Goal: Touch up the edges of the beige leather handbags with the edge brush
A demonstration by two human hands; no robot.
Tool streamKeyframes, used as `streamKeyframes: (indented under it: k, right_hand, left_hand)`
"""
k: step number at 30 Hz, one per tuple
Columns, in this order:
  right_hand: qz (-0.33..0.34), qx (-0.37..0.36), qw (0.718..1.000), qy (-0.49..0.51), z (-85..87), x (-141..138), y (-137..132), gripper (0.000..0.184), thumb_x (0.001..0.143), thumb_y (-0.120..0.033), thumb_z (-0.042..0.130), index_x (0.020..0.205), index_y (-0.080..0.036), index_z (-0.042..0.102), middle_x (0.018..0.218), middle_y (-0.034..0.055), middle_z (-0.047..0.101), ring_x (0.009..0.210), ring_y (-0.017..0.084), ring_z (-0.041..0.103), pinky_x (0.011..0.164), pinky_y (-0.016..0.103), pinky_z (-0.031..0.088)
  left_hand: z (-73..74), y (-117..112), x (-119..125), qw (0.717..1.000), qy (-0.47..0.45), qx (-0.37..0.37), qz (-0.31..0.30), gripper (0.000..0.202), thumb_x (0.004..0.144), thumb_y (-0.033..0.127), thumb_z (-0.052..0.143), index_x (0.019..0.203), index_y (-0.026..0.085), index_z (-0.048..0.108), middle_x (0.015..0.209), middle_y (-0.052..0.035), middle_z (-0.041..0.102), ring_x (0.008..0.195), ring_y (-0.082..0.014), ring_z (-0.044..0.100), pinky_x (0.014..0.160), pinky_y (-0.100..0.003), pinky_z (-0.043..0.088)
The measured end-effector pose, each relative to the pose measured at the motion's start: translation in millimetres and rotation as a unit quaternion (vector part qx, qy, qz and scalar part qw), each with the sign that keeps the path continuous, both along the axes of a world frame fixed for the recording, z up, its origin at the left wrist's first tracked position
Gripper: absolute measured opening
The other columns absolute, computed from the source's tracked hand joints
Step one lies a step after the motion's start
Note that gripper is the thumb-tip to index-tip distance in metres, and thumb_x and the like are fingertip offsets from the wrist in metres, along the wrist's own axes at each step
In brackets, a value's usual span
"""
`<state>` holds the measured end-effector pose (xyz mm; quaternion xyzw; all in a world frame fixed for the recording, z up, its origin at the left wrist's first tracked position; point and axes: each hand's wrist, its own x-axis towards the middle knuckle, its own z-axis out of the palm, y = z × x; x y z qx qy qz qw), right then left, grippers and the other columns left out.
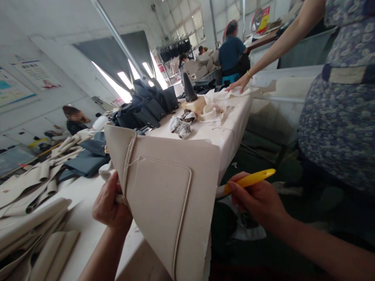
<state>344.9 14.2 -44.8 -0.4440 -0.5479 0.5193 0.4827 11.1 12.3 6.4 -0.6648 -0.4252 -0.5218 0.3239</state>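
My left hand (109, 205) is closed on the left edge of a cream leather bag (164, 183) and holds it up in front of me; the bag has a stitched patch pocket facing me. My right hand (258, 199) grips a yellow-handled tool (252, 178) just right of the bag, with its tip hidden behind the bag's edge. Below the bag runs a long white worktable (231, 128).
Cream leather pieces (32, 222) lie piled at the left, and dark bags (149, 105) stand further along the table. Crumpled cloth (181, 125) and a roll of tape (209, 112) lie mid-table. A co-worker in a patterned dress (342, 105) stands right, hand (240, 83) on the table.
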Motion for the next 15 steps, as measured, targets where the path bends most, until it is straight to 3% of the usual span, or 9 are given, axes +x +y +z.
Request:
streamKeyframes:
  k: [3, 9, 11, 15]
  right_hand:
    - [-0.012, 0.035, 0.999, -0.032, -0.7, 0, 4, 0.033, 0.082, -0.052, 0.055, 0.072, -0.021, 0.060, 0.050, -0.0013, 0.057, 0.040, 0.011, 0.050, 0.039, 0.022, 0.037]
    - [0.080, -0.039, 0.996, 0.017, 4.2, -1, -8, 0.040, 0.081, -0.056, 0.052, 0.065, -0.020, 0.057, 0.045, -0.0019, 0.054, 0.035, 0.010, 0.045, 0.035, 0.020, 0.032]
    - [0.062, -0.022, 0.998, 0.006, 5.0, -2, -2, 0.040, 0.081, -0.056, 0.053, 0.063, -0.020, 0.058, 0.045, -0.0015, 0.054, 0.036, 0.010, 0.046, 0.036, 0.021, 0.033]
    - [-0.035, 0.050, 0.996, -0.065, 1.4, -5, 30, 0.045, 0.083, -0.052, 0.052, 0.052, -0.020, 0.056, 0.045, 0.0006, 0.056, 0.039, 0.011, 0.050, 0.042, 0.022, 0.038]
  left_hand:
    - [0.6, 1, 2, 1.000, -0.008, 0.006, -0.018, 0.044, 0.081, 0.019, 0.065, 0.123, 0.030, 0.062, 0.066, 0.0038, 0.056, 0.057, -0.0084, 0.051, 0.055, -0.022, 0.043]
    - [2.3, 2, 3, 1.000, -0.012, 0.004, -0.029, 0.044, 0.081, 0.023, 0.063, 0.124, 0.033, 0.061, 0.066, 0.0034, 0.056, 0.057, -0.0096, 0.051, 0.054, -0.023, 0.043]
    - [2.2, 1, 2, 1.000, -0.008, 0.003, -0.022, 0.044, 0.081, 0.023, 0.063, 0.124, 0.033, 0.061, 0.066, 0.0030, 0.057, 0.058, -0.0105, 0.053, 0.055, -0.024, 0.044]
    - [0.1, -1, 0, 1.000, -0.015, -0.015, -0.006, 0.047, 0.081, 0.020, 0.064, 0.126, 0.035, 0.060, 0.065, 0.0020, 0.058, 0.058, -0.0111, 0.054, 0.056, -0.025, 0.046]
